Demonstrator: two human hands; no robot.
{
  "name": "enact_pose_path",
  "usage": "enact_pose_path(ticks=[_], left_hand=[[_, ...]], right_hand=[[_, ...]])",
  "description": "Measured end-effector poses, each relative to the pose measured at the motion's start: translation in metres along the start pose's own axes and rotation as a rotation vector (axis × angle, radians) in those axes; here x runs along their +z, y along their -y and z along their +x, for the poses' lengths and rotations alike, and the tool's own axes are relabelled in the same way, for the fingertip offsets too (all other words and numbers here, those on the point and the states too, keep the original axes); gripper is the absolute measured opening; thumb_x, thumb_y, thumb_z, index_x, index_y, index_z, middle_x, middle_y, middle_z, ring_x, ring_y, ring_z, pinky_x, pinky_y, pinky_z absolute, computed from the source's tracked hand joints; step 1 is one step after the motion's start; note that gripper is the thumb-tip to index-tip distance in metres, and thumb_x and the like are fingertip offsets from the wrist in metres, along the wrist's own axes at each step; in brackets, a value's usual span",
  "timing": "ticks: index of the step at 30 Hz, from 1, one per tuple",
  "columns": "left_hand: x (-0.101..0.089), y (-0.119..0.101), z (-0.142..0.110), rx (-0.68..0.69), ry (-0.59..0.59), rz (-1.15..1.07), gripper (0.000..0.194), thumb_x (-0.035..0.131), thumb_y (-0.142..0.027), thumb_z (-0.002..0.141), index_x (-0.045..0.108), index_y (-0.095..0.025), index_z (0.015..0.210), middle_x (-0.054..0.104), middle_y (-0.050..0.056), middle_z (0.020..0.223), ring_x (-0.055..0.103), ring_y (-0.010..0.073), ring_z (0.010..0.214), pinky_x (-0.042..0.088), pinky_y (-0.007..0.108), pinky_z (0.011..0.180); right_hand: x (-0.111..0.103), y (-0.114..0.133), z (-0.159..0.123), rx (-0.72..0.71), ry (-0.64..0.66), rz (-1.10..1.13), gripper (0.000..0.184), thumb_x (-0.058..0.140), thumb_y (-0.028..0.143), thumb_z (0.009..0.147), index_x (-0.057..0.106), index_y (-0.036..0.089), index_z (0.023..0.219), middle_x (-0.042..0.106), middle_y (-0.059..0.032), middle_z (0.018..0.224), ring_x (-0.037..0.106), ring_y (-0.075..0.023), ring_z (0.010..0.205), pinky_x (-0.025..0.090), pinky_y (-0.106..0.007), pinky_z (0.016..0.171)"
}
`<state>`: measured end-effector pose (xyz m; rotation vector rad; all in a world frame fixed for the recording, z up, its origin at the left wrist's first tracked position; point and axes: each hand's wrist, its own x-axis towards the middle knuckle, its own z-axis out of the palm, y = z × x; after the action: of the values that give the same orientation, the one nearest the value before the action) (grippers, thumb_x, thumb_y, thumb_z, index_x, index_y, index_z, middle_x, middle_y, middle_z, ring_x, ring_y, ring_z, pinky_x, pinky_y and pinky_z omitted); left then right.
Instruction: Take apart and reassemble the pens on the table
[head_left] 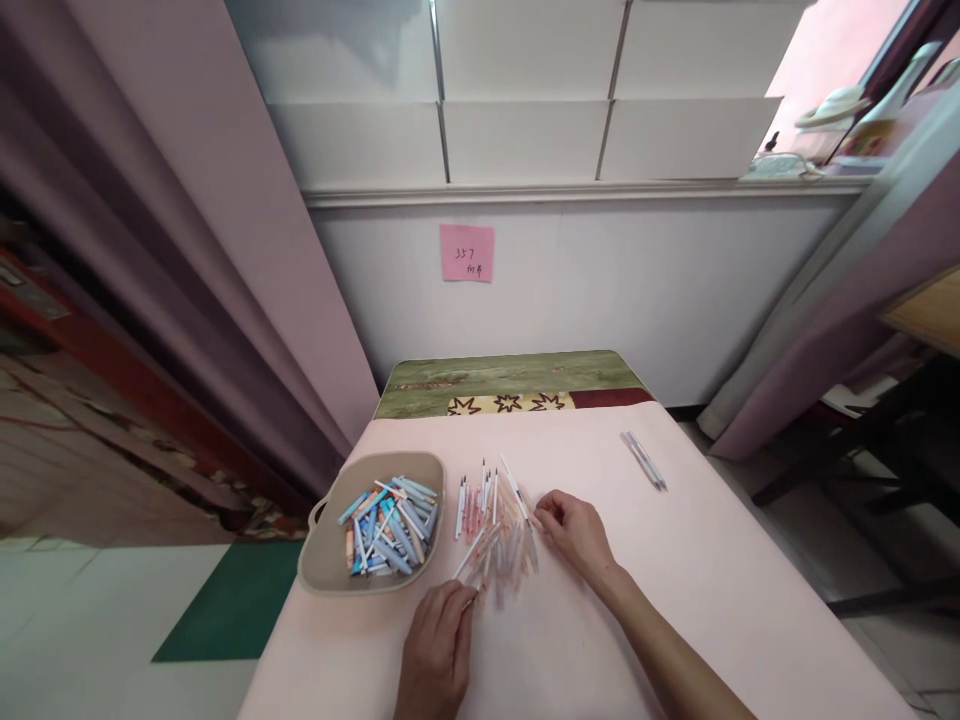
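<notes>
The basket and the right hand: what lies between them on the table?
In the head view, a loose heap of thin sticks separates basket and right hand.

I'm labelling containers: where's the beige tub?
In the head view, the beige tub sits on the left side of the pink table, just left of the loose pen-like sticks.

Basket [326, 545] at left, loose pile of pens [495, 530] mid-table, two pens [643, 461] far right!
And on the table [592, 650], the left hand [437, 640] sits at the pile's near edge, the right hand [577, 530] at its right side; beyond the far end, there's a note [466, 252] on the wall [637, 290].
</notes>
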<state>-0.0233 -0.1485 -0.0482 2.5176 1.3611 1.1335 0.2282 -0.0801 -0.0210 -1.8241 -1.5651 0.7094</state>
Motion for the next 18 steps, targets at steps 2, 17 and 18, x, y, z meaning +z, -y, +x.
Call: enact_pose_path(ticks=[2, 17, 18], left_hand=[[-0.006, 0.000, -0.001, 0.005, -0.014, -0.017, 0.022, 0.051, -0.011, 0.086, 0.060, -0.021, 0.104, 0.067, 0.006, 0.094, 0.064, 0.0181, 0.092, 0.051, 0.028, 0.082], [0.020, -0.008, 0.002, -0.052, 0.139, 0.005, 0.018, 0.043, -0.020, 0.091, 0.059, -0.020, 0.100, 0.067, 0.006, 0.085, 0.066, 0.0191, 0.080, 0.054, 0.031, 0.071], [0.024, -0.009, 0.007, -0.036, 0.136, 0.000, 0.020, 0.042, -0.020, 0.092, 0.059, -0.021, 0.100, 0.068, 0.006, 0.087, 0.066, 0.0195, 0.082, 0.054, 0.032, 0.073]], right_hand=[[0.002, 0.008, -0.007, -0.067, 0.010, -0.039, 0.013, 0.054, 0.025, 0.078, 0.067, 0.022, 0.074, 0.067, 0.0006, 0.070, 0.058, -0.0141, 0.065, 0.036, -0.022, 0.060], [0.039, 0.006, -0.070, -0.289, 0.096, -0.187, 0.032, 0.054, 0.020, 0.083, 0.060, 0.029, 0.113, 0.064, -0.0006, 0.096, 0.063, -0.0135, 0.079, 0.043, -0.021, 0.068], [0.036, 0.004, -0.068, -0.283, 0.075, -0.199, 0.029, 0.052, 0.021, 0.085, 0.061, 0.029, 0.111, 0.064, -0.0009, 0.096, 0.063, -0.0132, 0.079, 0.043, -0.021, 0.068]])
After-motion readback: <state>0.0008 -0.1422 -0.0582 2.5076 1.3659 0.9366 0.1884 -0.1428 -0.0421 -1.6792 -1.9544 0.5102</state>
